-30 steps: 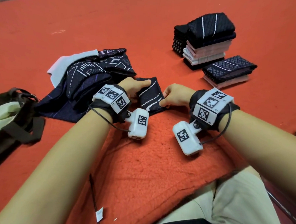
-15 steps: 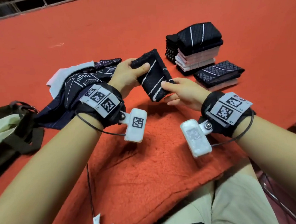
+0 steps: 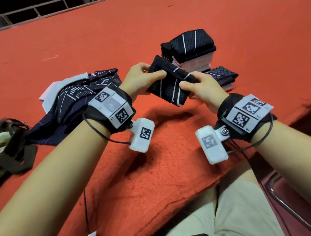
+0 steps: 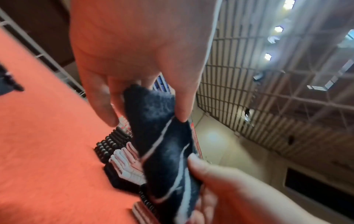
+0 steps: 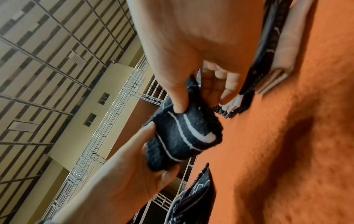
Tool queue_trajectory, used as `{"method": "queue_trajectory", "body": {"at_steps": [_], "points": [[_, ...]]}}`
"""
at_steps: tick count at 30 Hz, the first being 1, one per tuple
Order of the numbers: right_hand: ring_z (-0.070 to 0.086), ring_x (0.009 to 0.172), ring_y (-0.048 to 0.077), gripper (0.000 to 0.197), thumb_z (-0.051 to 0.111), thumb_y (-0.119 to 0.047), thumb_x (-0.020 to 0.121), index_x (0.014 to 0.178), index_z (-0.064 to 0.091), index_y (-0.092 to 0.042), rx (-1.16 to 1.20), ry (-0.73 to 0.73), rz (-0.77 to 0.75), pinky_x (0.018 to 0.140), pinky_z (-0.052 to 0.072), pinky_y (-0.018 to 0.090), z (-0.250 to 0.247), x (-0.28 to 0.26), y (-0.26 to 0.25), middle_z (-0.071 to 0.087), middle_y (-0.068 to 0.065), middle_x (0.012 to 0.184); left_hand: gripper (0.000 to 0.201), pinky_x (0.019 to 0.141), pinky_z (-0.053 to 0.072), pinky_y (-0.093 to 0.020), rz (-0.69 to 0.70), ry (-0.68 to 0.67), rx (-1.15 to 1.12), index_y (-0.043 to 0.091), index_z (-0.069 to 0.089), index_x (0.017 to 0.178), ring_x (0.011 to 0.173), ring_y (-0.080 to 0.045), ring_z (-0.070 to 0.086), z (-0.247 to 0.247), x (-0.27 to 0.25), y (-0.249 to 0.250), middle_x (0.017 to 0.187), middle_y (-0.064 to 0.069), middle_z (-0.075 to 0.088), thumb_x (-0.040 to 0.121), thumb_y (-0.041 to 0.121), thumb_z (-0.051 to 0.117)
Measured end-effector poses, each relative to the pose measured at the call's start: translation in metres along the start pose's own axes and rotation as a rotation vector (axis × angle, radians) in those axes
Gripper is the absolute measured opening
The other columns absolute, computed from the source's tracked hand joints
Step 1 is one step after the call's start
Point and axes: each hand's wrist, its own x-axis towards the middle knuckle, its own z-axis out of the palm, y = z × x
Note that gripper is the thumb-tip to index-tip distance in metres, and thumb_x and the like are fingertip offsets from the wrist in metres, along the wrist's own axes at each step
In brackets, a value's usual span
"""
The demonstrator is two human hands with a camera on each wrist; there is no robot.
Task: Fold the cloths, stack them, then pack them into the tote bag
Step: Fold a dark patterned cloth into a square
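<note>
A folded dark cloth with white stripes (image 3: 169, 83) (image 4: 162, 145) (image 5: 182, 136) hangs in the air above the orange blanket (image 3: 154, 172). My left hand (image 3: 142, 79) pinches its left end between thumb and fingers. My right hand (image 3: 198, 88) pinches its right end the same way. Behind it stands a tall stack of folded cloths (image 3: 191, 51), dark on top with pale ones below. A shorter stack (image 3: 221, 77) sits to its right. Unfolded dark patterned cloths (image 3: 81, 96) lie in a heap at the left. The tote bag (image 3: 6, 149) lies at the far left edge.
A white cloth (image 3: 59, 90) lies under the unfolded heap. The blanket's near edge (image 3: 173, 205) ends at my lap. A dark chair frame (image 3: 291, 210) shows at the lower right. A railing (image 3: 37, 10) runs beyond the far edge.
Both hands lifted the striped cloth off the blanket and carried it up and to the right, toward the stacks. My right hand went from touching its edge to pinching it.
</note>
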Motion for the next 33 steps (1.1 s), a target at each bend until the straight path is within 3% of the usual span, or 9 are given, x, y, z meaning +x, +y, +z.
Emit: {"method": "queue_trajectory", "body": {"at_steps": [4, 7, 11, 17, 22, 25, 29, 31, 33], "points": [[0.056, 0.073, 0.012, 0.004, 0.057, -0.024, 0.089, 0.09, 0.054, -0.021, 0.037, 0.042, 0.014, 0.059, 0.048, 0.02, -0.014, 0.003, -0.001, 0.057, -0.004, 0.082, 0.026, 0.055, 0.052, -0.029, 0.125, 0.036, 0.067, 0.012, 0.055, 0.083, 0.061, -0.014, 0.055, 0.019, 0.003, 0.009, 0.073, -0.003, 0.056, 0.088, 0.037, 0.061], [0.061, 0.099, 0.021, 0.04, 0.051, -0.046, 0.079, 0.111, 0.047, -0.022, 0.053, 0.083, 0.053, 0.084, 0.049, 0.043, -0.021, 0.004, 0.002, 0.057, -0.005, 0.099, 0.033, 0.051, 0.051, -0.03, 0.116, 0.074, 0.078, 0.015, 0.05, 0.071, 0.057, -0.018, 0.053, 0.038, 0.01, 0.012, 0.065, -0.002, 0.053, 0.09, 0.041, 0.058], [0.059, 0.106, 0.024, 0.033, 0.052, -0.034, 0.092, 0.114, 0.055, -0.01, -0.058, 0.249, -0.049, 0.095, 0.047, 0.044, -0.034, 0.007, 0.008, 0.061, 0.007, 0.111, 0.039, 0.041, 0.047, -0.024, 0.044, 0.067, 0.058, 0.015, 0.049, 0.066, 0.055, -0.018, 0.054, 0.062, 0.013, 0.017, 0.063, -0.001, 0.052, 0.088, 0.045, 0.059], [0.046, 0.072, 0.018, 0.051, 0.049, -0.035, 0.094, 0.084, 0.059, 0.013, -0.141, 0.324, -0.094, 0.067, 0.038, 0.034, -0.057, 0.01, 0.018, 0.051, 0.009, 0.075, 0.046, 0.053, 0.053, -0.024, -0.157, -0.2, -0.043, 0.012, 0.058, 0.104, 0.056, -0.015, 0.064, 0.077, 0.003, 0.027, 0.08, 0.0, 0.065, 0.09, 0.055, 0.048], [0.056, 0.088, 0.027, 0.053, 0.035, -0.041, 0.098, 0.1, 0.056, 0.008, -0.15, 0.263, 0.008, 0.084, 0.043, 0.036, -0.061, 0.008, 0.019, 0.053, 0.007, 0.09, 0.044, 0.055, 0.031, -0.028, 0.042, -0.029, 0.036, 0.015, 0.041, 0.058, 0.052, -0.013, 0.039, 0.091, 0.007, 0.02, 0.059, -0.001, 0.043, 0.097, 0.034, 0.048], [0.056, 0.105, 0.02, 0.045, 0.041, -0.053, 0.092, 0.116, 0.046, -0.014, -0.09, 0.202, 0.116, 0.097, 0.043, 0.035, -0.057, 0.005, 0.022, 0.057, 0.002, 0.11, 0.055, 0.057, 0.024, -0.035, 0.111, 0.047, 0.222, 0.008, 0.035, 0.052, 0.055, -0.032, 0.038, 0.092, 0.01, 0.019, 0.055, -0.011, 0.038, 0.101, 0.033, 0.038], [0.057, 0.098, 0.022, 0.026, 0.052, -0.035, 0.093, 0.103, 0.057, -0.012, -0.179, 0.288, -0.029, 0.089, 0.044, 0.035, -0.06, 0.008, 0.023, 0.061, 0.006, 0.103, 0.062, 0.091, 0.045, -0.042, 0.016, 0.068, 0.088, -0.011, 0.056, 0.114, 0.109, -0.041, 0.055, 0.102, 0.011, 0.027, 0.116, -0.03, 0.059, 0.101, 0.041, 0.025], [0.053, 0.083, 0.022, 0.024, 0.051, -0.03, 0.094, 0.094, 0.063, -0.009, -0.166, 0.332, -0.045, 0.072, 0.042, 0.035, -0.07, 0.018, 0.025, 0.058, 0.006, 0.085, 0.06, 0.085, 0.054, -0.039, -0.079, -0.04, -0.116, 0.01, 0.061, 0.115, 0.097, -0.026, 0.066, 0.105, 0.006, 0.033, 0.106, -0.012, 0.068, 0.1, 0.049, 0.019], [0.045, 0.067, 0.026, 0.03, 0.049, -0.033, 0.093, 0.08, 0.061, -0.01, -0.156, 0.33, 0.005, 0.056, 0.033, 0.037, -0.08, 0.027, 0.03, 0.049, 0.011, 0.068, 0.054, 0.056, 0.055, -0.026, -0.165, -0.271, -0.212, 0.022, 0.061, 0.094, 0.063, -0.016, 0.067, 0.103, -0.004, 0.037, 0.078, -0.003, 0.07, 0.098, 0.054, 0.018]]}}
